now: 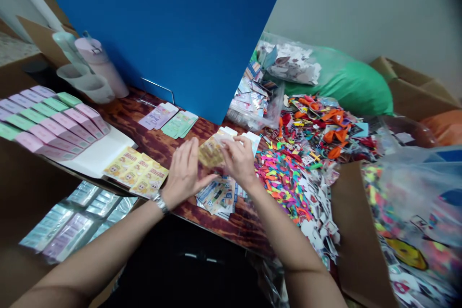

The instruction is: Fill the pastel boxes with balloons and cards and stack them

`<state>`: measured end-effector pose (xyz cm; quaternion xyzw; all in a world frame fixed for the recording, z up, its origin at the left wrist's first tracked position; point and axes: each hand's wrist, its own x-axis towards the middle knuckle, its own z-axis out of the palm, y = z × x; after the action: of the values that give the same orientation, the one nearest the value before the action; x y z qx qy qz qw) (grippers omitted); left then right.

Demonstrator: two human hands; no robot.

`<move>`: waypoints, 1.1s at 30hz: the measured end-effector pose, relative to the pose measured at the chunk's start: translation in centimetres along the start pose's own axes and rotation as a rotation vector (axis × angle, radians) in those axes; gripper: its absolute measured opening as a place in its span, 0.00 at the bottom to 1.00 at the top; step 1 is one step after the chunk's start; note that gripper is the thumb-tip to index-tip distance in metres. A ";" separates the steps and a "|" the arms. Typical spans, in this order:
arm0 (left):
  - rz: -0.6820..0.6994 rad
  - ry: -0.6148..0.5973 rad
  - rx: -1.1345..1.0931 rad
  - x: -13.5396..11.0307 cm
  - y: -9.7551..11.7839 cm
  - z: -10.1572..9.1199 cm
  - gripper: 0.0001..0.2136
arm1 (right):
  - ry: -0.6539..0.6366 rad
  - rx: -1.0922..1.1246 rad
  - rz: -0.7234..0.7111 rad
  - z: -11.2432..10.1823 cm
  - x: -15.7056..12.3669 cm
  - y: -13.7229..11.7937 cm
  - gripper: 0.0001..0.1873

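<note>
A small yellow printed box (210,152), somewhat blurred, is between my two hands above the wooden table. My right hand (238,160) has its fingers closed at the box's right edge, with a pale edge at the fingertips. My left hand (186,169) is at the box's left side, fingers stretched out and thumb spread; whether it touches the box I cannot tell. Under the hands lies a pile of printed cards (219,197). Several finished-looking yellow boxes (136,172) stand in a row left of my left hand.
Pink, green and purple boxes (54,118) fill the left side. Flat purple cartons (158,116) and green cartons (179,123) lie by a blue partition (169,24). Heaped colourful small pieces (285,178) cover the right side, beside a cardboard flap (355,231). A pink bottle (103,67) stands back left.
</note>
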<state>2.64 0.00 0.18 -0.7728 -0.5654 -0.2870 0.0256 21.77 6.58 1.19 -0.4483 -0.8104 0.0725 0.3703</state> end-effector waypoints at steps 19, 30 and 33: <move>0.079 -0.137 -0.336 -0.3 3.5 1.5 0.25 | 0.105 0.384 0.364 -2.9 -6.8 -4.9 0.17; 0.086 -0.170 -0.184 -0.7 3.8 1.4 0.41 | -0.033 0.618 0.570 -3.3 -5.1 -4.6 0.07; 0.106 -0.192 -0.098 -0.7 4.0 1.3 0.44 | -0.013 0.409 0.504 -3.5 -5.2 -5.2 0.07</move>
<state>6.56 -1.53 -0.06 -0.8260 -0.5088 -0.2371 -0.0513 22.30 -1.27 3.23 -0.5506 -0.6449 0.3258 0.4181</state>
